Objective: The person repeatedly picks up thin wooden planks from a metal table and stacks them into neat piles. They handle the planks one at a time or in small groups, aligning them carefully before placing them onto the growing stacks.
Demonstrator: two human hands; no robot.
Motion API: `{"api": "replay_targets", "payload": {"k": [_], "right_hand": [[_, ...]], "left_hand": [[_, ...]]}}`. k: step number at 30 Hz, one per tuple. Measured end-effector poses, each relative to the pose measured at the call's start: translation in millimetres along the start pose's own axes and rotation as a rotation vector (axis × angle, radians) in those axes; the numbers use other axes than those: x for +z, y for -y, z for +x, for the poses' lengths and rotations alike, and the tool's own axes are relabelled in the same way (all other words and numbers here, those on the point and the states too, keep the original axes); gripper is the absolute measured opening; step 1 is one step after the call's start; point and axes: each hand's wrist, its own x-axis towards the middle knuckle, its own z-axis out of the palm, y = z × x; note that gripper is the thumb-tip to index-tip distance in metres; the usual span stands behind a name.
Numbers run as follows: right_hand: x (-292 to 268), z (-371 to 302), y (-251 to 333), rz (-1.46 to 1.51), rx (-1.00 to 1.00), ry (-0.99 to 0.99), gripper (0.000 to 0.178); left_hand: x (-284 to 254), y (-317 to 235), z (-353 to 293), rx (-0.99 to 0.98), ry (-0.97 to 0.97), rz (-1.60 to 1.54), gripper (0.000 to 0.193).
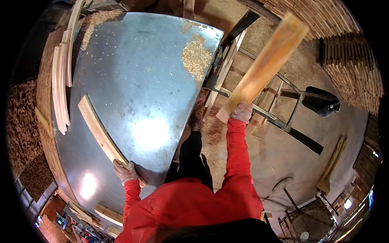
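Note:
My right hand [242,112], gloved, grips the near end of a wide yellowish-brown wooden board [267,60]. The board is raised off to the right of the table and points up and away. At the left, my gloved left hand [126,171] is closed on the near part of a narrow pale wooden strip [97,123]. That strip lies along the shiny metal table [133,81], its far end pointing up and left. Some of my left fingers are hidden behind the wood.
Several pale strips [60,91] lie along the table's left edge. Wood shavings [196,58] are heaped near its far right corner. A metal frame [279,121] with boards stands to the right. Large stacks of boards [352,73] rise at the far right.

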Motion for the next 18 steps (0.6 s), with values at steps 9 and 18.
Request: {"api": "replay_targets", "payload": {"k": [9, 18], "right_hand": [[54, 84, -33, -1.007, 0.215, 0.291, 0.038], [89, 76, 9, -0.759, 0.302, 0.376, 0.046]], "left_hand": [[-2, -13, 3, -0.079, 0.011, 0.021, 0.083], [-3, -21, -9, -0.104, -0.014, -0.001, 0.081]]}}
